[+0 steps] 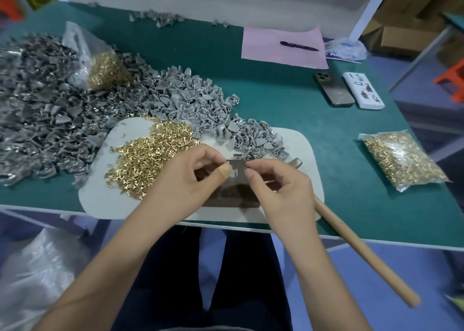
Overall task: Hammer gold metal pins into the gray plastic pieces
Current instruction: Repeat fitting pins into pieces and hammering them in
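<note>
Two hands, left hand [187, 177] and right hand [273, 182], pinch one small gray plastic piece [237, 166] between their fingertips, probably seating a gold pin, beside the loose gold metal pins [150, 152] leftward, wooden-handled hammer [361, 250] lying rightward ready.

Bandaged left thumb [225, 170], dark trousers [163, 280]
</note>
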Available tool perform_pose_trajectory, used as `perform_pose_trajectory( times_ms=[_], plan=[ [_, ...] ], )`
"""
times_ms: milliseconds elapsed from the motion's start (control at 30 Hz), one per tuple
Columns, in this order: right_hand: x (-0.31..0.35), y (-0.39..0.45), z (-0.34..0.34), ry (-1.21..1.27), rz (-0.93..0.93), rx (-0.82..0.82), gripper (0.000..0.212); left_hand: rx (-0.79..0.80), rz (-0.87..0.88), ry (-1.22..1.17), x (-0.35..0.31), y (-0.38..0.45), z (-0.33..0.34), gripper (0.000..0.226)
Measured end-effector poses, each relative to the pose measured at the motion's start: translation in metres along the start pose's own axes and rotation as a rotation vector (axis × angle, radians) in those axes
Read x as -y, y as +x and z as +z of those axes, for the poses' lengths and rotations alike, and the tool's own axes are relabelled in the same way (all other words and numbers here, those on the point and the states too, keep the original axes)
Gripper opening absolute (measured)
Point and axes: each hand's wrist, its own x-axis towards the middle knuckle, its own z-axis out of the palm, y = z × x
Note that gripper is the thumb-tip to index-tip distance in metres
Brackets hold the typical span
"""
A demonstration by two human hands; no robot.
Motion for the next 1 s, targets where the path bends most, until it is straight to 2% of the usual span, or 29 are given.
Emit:
perform_pose_trajectory(
  times_ms=[233,467,1000],
  plan=[
    [0.001,-0.004,0.001,-0.127,-0.108,0.035,0.012,-0.036,0.104,0.229,0.006,-0.012,0.002,0.014],
    [-0.002,-0.001,0.013,-0.289,-0.135,0.125,0.004,-0.059,0.189,0.427,0.019,-0.015,0.0,0.004],
    [0.008,0.02,0.015,-0.505,-0.32,0.267,0.006,-0.105,0.209,0.476,0.018,-0.018,-0.001,0.007]
  ],
)
